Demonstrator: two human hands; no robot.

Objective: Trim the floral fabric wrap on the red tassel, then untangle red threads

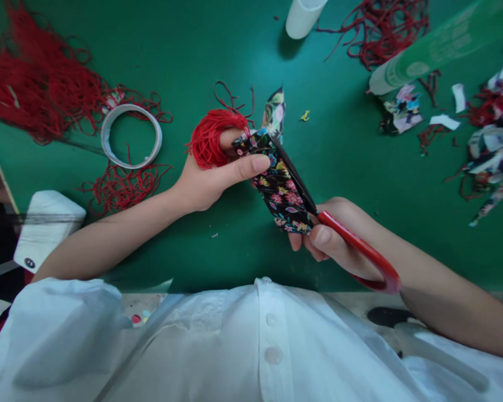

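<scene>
Between the thumb and fingers of my left hand [209, 181] is a black floral fabric piece [283, 195] with pink and yellow flowers. A bundle of red yarn [212, 137] loops over the same hand, by the fabric's upper end. My right hand [339, 234] grips red-handled scissors [360, 245]. Their dark blades lie along the fabric's right edge, reaching up to its top. A narrow, lighter floral strip [275, 111] sticks up past the blade tips. Part of the left fingers is hidden behind the fabric.
On the green table [218, 257] lie a tape roll [104, 137], red yarn heaps [46, 84] and a white case-like object [52, 218] at left. A white cup-like cylinder [304, 19], a green-and-white tube [436, 50] and fabric scraps [490, 151] are at upper right.
</scene>
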